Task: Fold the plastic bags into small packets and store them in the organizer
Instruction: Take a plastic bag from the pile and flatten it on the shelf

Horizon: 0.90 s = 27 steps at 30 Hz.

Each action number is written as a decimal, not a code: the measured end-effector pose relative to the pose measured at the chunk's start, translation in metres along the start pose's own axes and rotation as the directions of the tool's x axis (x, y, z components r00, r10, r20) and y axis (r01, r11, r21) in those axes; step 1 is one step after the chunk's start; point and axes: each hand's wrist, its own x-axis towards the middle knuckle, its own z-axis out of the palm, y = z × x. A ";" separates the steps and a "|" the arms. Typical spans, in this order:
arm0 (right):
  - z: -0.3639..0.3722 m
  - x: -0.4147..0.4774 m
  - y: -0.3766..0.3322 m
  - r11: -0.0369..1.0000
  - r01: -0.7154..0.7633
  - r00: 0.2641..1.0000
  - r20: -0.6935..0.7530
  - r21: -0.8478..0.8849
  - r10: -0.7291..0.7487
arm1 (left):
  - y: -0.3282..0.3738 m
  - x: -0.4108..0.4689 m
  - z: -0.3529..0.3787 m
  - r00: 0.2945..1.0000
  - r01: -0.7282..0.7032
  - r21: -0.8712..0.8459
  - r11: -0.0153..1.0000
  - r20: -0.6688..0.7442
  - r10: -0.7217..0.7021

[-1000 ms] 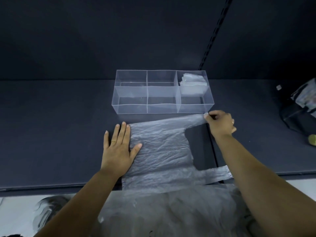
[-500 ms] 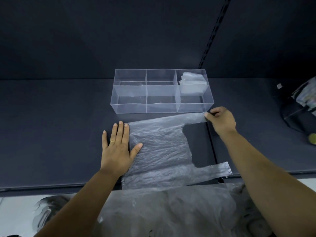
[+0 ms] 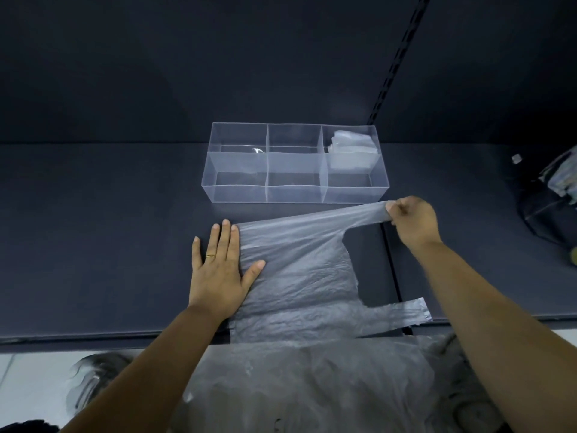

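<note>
While left hand (image 3: 218, 276) presses flat on plastic bag (image 3: 296, 276) edge, centre frame | right hand (image 3: 412, 220) pinches raised handle loop (image 3: 352, 215) | advise: keep taut, fold toward frame left, align edges.

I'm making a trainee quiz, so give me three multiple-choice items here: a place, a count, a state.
1. Where in the organizer are the folded packets? A left end; B right end; C middle.
2. How many handles has the plastic bag? A one; B two; C four.
3. The left hand is: A flat on the bag; B clenched; C lifting the organizer.
B, they sit in the rightmost section; B, the right hand pinches the far handle, the near handle lies flat; A, straight fingers press the bag.
</note>
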 end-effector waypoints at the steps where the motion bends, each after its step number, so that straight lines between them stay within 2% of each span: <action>1: -0.002 0.000 0.001 1.000 -0.001 1.000 -0.006 -0.002 0.001 | 0.000 0.000 0.000 1.000 -0.003 0.000 1.000 0.000 0.003; 5: 0.003 0.000 0.001 0.999 -0.036 0.997 -0.067 -0.012 0.035 | 0.003 0.001 -0.004 1.000 0.002 0.006 1.000 0.018 -0.003; 7: 0.006 -0.007 -0.007 0.991 -0.068 0.980 -0.195 -0.112 0.045 | 0.004 0.001 -0.009 0.999 0.024 -0.013 1.000 0.022 -0.024; 9: 0.011 -0.026 -0.023 0.967 -0.073 0.939 -0.345 -0.243 -0.016 | 0.007 -0.002 -0.018 0.997 0.053 -0.114 0.992 -0.058 -0.060; 10: 0.018 -0.042 -0.032 0.957 -0.018 0.921 -0.377 -0.290 -0.097 | 0.011 -0.005 -0.022 0.989 0.044 -0.170 0.984 -0.135 -0.068; 11: 0.029 -0.063 -0.042 0.946 0.089 0.909 -0.364 -0.310 -0.205 | 0.016 -0.010 -0.025 0.976 0.019 -0.210 0.977 -0.208 -0.064; 13: 0.062 -0.119 -0.060 0.902 0.381 0.891 -0.182 -0.204 -0.417 | 0.026 -0.024 -0.025 0.957 -0.046 -0.243 0.969 -0.288 -0.027; 14: 0.081 -0.149 -0.067 0.862 0.494 0.865 -0.036 -0.117 -0.501 | 0.029 -0.033 -0.022 0.962 -0.067 -0.241 0.968 -0.272 -0.001; 16: 0.114 -0.193 -0.073 0.778 0.625 0.766 0.234 -0.058 -0.599 | 0.029 -0.050 -0.013 0.993 -0.051 -0.154 0.987 -0.114 0.034; 18: 0.130 -0.207 -0.068 0.756 0.639 0.738 0.393 -0.145 -0.548 | 0.020 -0.059 -0.002 0.999 -0.031 -0.033 0.999 -0.018 0.030; 20: 0.128 -0.193 -0.050 0.706 0.624 0.767 0.435 -0.334 -0.472 | 0.014 -0.057 0.001 1.000 -0.012 -0.030 0.999 -0.026 0.011; 23: 0.099 -0.161 -0.007 0.648 0.555 0.831 0.381 -0.521 -0.405 | 0.016 -0.055 0.002 0.999 -0.009 -0.042 0.999 -0.041 0.007; 27: 0.037 -0.125 0.044 0.679 0.374 0.927 0.232 -0.631 -0.295 | 0.012 -0.055 0.006 1.000 -0.002 -0.013 1.000 0.001 0.002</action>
